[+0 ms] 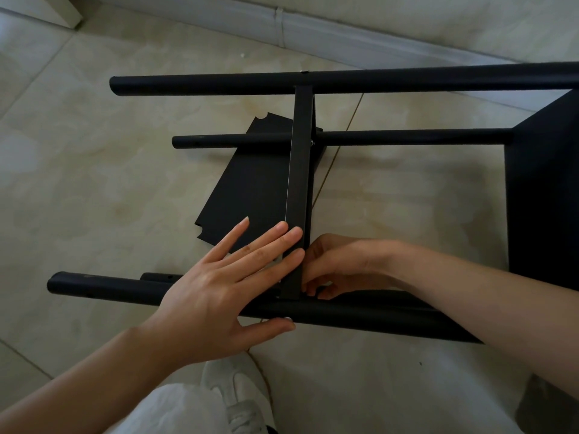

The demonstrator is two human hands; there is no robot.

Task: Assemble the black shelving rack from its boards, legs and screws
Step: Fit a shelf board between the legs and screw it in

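Against the near end of the upright flat black shelf board, the left hand lies flat, fingers straight on its left face, thumb under the near round black metal leg. Just right of the board, the right hand curls, fingertips pinching something too hidden to identify.
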